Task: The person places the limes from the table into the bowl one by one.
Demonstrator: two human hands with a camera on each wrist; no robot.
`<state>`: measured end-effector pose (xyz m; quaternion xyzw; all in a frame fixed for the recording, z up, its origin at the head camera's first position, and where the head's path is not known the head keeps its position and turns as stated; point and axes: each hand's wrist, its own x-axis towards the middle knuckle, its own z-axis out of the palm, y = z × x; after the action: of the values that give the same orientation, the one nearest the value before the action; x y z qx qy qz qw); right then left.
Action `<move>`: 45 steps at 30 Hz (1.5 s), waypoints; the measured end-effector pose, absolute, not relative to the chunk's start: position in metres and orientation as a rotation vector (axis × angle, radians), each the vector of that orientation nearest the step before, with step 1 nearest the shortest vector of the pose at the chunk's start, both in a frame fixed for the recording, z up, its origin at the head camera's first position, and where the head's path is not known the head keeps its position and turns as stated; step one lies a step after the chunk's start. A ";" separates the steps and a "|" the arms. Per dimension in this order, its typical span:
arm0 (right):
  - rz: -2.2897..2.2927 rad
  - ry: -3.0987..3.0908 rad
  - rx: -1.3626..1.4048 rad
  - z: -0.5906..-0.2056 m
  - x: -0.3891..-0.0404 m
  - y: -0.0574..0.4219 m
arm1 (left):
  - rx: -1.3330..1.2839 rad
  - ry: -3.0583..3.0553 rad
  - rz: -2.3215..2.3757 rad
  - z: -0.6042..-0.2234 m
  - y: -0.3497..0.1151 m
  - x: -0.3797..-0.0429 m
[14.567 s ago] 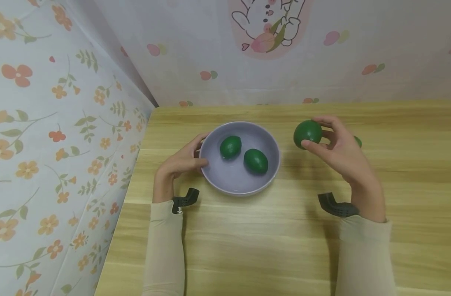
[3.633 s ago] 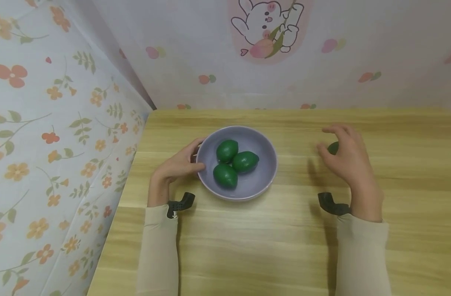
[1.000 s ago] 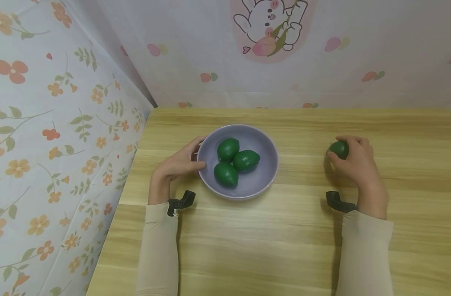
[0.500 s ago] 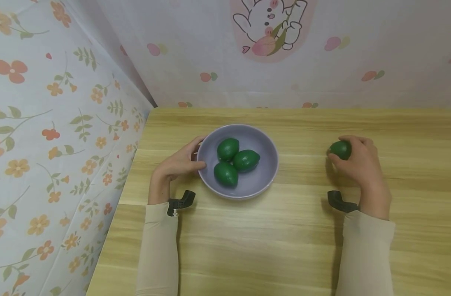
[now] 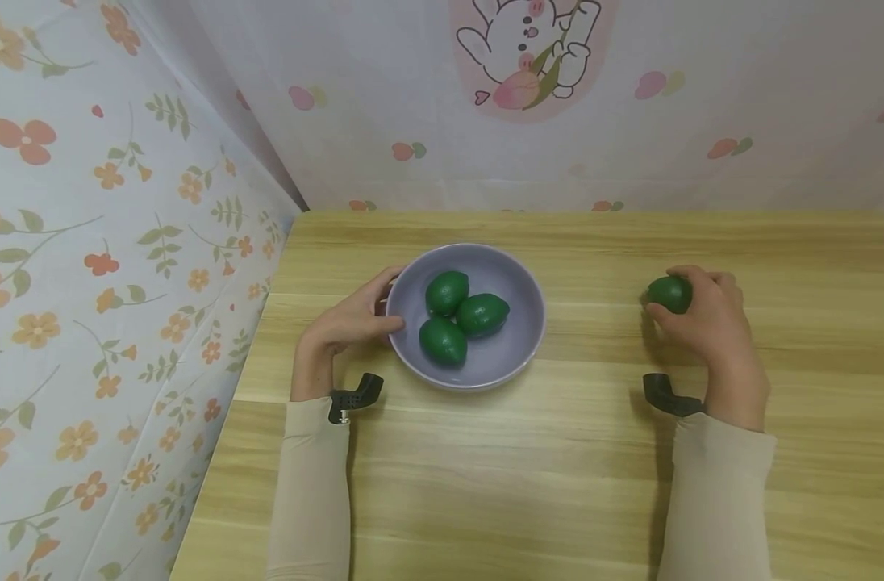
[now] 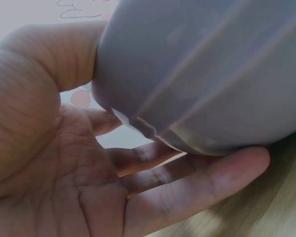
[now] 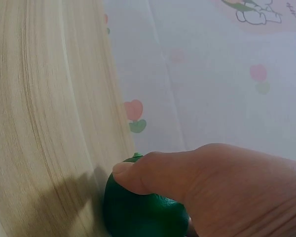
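My left hand (image 5: 351, 323) grips the left side of a lavender bowl (image 5: 500, 363), its thumb over the rim. In the left wrist view, the fingers (image 6: 202, 192) of that hand reach beneath the bowl's ribbed outer wall (image 6: 202, 74). Three glossy green limes (image 5: 483, 315) lie together inside. Off to the right, my right hand (image 5: 710, 319) holds another green lime (image 5: 669, 294) between thumb and fingers, close over the table. The right wrist view has the thumb (image 7: 153, 170) pressed on top of this lime (image 7: 143, 215); the other fingers are mostly hidden.
Everything is on a wood-grain table (image 5: 485, 484). A white cloth (image 5: 413, 97) with a rabbit print hangs along the back edge, and a flowered cloth (image 5: 137, 323) borders the left side. Black wrist mounts (image 5: 358, 394) stick out from both sleeves.
Earlier the bowl had two limes while my right hand held one; later three lay inside. My right hand then took hold of another lime, shifting slightly right. The left hand stayed on the bowl.
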<state>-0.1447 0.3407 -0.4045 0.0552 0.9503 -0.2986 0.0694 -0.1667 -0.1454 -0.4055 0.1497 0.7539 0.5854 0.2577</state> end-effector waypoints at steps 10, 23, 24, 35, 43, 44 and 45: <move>-0.916 2.861 0.154 -0.402 -0.144 0.340 | 0.414 2.061 1.581 -0.409 -0.145 -0.168; -0.942 2.896 0.137 -0.403 -0.145 0.337 | 0.411 2.069 1.572 -0.409 -0.146 -0.168; -0.940 2.896 0.137 -0.404 -0.145 0.336 | 0.413 2.069 1.572 -0.409 -0.146 -0.168; -0.968 2.906 0.115 -0.404 -0.146 0.331 | 0.419 2.069 1.574 -0.407 -0.145 -0.168; -0.998 2.886 0.108 -0.404 -0.149 0.327 | 0.427 2.070 1.578 -0.408 -0.146 -0.168; -1.003 2.886 0.109 -0.404 -0.149 0.327 | 0.429 2.072 1.578 -0.408 -0.146 -0.168; -1.008 2.885 0.109 -0.404 -0.149 0.326 | 0.431 2.072 1.578 -0.408 -0.146 -0.168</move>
<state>-0.1490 0.3263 -0.4041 0.0355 0.9426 -0.3293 0.0417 -0.1675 -0.1459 -0.4080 0.1582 0.7603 0.5791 0.2481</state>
